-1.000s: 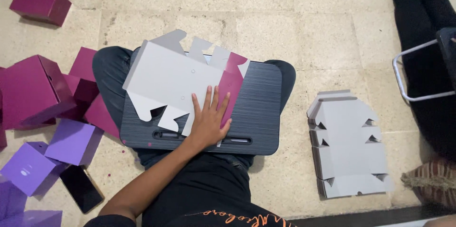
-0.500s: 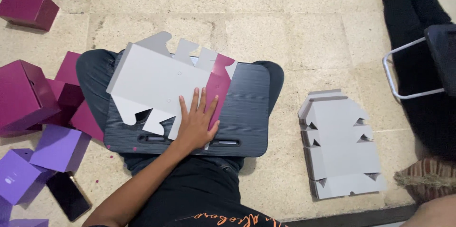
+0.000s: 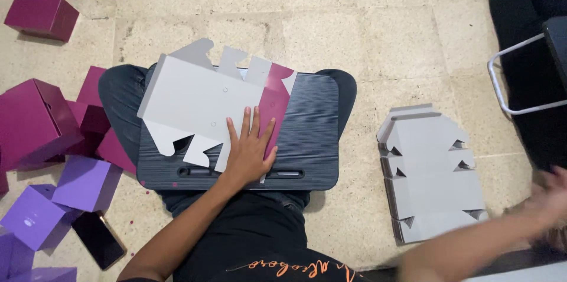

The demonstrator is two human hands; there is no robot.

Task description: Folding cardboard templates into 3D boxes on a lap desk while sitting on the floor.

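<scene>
Left hand is lying open, pressing the blank flat; right hand, blurred, grip unreadable, is nearer the stack.

The right half of the lap tray lies bare beside the flat box blank, and open floor stretches beyond it. Leftward, folded boxes and a phone crowd the way. Rightward, a blank stack and a chair frame block the floor.
</scene>
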